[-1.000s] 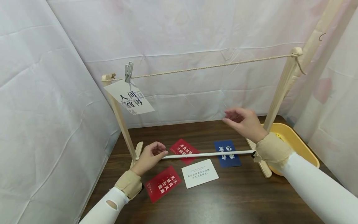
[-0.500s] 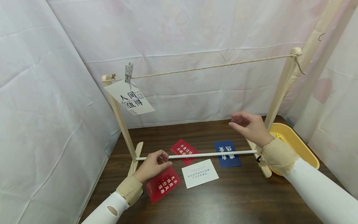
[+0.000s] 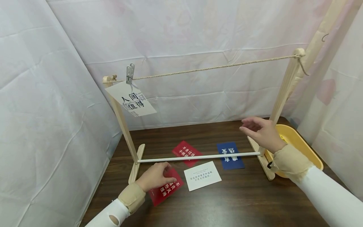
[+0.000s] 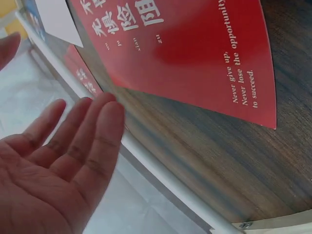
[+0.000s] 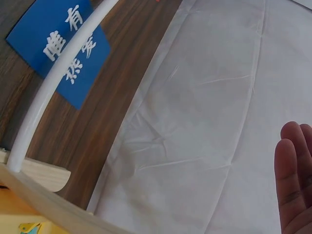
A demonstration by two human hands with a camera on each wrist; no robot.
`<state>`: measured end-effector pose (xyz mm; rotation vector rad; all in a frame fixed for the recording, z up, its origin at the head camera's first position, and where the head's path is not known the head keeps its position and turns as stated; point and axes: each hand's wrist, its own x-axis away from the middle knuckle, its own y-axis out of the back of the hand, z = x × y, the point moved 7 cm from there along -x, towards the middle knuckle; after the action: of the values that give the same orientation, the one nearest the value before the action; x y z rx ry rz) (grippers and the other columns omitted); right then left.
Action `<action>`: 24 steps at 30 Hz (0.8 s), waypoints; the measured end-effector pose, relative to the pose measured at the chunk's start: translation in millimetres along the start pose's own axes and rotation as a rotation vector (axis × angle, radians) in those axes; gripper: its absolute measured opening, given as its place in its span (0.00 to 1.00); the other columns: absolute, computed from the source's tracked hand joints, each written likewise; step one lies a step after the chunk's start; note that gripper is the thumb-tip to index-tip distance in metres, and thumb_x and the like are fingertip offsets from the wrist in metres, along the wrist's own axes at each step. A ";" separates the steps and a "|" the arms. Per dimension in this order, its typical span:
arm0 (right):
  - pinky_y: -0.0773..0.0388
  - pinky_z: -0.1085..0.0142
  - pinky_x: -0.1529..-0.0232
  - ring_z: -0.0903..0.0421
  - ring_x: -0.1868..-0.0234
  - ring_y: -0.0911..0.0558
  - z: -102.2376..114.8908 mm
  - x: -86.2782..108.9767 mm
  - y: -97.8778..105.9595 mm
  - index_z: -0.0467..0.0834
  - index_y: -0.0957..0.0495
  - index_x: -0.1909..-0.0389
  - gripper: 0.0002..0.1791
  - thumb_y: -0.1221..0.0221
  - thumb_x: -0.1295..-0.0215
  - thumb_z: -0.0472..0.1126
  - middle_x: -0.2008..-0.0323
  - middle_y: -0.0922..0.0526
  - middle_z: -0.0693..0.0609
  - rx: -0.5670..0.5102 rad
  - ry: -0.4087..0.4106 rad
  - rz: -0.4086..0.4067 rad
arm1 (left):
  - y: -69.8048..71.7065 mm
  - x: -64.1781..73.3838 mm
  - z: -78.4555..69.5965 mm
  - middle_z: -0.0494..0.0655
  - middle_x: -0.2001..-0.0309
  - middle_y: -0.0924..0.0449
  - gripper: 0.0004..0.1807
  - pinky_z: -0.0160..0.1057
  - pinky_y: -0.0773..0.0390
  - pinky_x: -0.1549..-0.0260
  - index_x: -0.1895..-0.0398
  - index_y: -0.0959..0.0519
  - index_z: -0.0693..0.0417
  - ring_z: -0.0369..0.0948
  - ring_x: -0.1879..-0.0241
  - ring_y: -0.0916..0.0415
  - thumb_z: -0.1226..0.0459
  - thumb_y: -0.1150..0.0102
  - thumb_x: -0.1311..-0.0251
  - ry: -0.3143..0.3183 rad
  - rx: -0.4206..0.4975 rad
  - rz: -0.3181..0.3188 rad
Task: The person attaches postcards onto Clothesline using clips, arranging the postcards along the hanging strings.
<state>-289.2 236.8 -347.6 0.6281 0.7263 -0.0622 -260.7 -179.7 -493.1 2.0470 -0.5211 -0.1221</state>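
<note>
My left hand (image 3: 156,176) hovers over the near red card (image 3: 167,190), fingers loosely bent and holding nothing. In the left wrist view that card (image 4: 195,48) lies just past the fingertips, showing white print. My right hand (image 3: 262,132) is raised beside the stand's right post, its fingers relaxed with nothing in them. A white card (image 3: 202,176), a second red card (image 3: 184,150) and a blue card (image 3: 230,154) lie on the dark wooden table. From the rope (image 3: 198,71) a white printed card (image 3: 131,99) hangs by a grey clothespin (image 3: 129,74).
The wooden stand has a left post (image 3: 122,121), a right post (image 3: 285,88) and a low white rod (image 3: 210,156) crossing above two cards. A yellow tray (image 3: 304,146) with small yellow pieces sits at the right. Pale curtains surround the table.
My left hand has moved down toward me, from near the white rod to over the near red card. My right hand has shifted right and down, toward the tray. The cards stay put.
</note>
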 end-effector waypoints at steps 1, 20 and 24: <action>0.22 0.82 0.65 0.75 0.68 0.18 -0.8 1.0 0.9 0.35 0.12 0.54 0.14 0.25 0.41 0.25 0.64 0.08 0.40 0.004 -0.005 0.001 | -1.0 0.6 -0.3 0.52 0.50 0.11 0.34 0.54 0.12 0.49 0.40 0.17 0.62 0.45 0.53 0.15 0.47 0.21 0.39 0.004 -0.015 0.007; 0.21 0.83 0.64 0.76 0.67 0.17 -25.7 28.6 21.8 0.36 0.11 0.56 0.10 0.25 0.37 0.29 0.62 0.07 0.39 0.057 -0.127 0.013 | -22.8 9.7 0.8 0.57 0.46 0.17 0.59 0.59 0.15 0.43 0.30 0.27 0.69 0.52 0.47 0.20 0.34 0.17 0.54 0.088 -0.243 0.108; 0.22 0.84 0.64 0.77 0.67 0.18 -29.5 33.0 26.3 0.36 0.11 0.56 0.10 0.25 0.38 0.27 0.62 0.08 0.38 0.069 -0.122 -0.003 | -27.5 10.8 -1.5 0.61 0.39 0.18 0.64 0.60 0.16 0.41 0.27 0.29 0.69 0.55 0.42 0.21 0.33 0.16 0.57 0.073 -0.300 0.115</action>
<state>-275.2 279.9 -372.0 0.6836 0.6095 -0.1276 -241.8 -171.3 -514.4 1.7193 -0.5394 -0.0531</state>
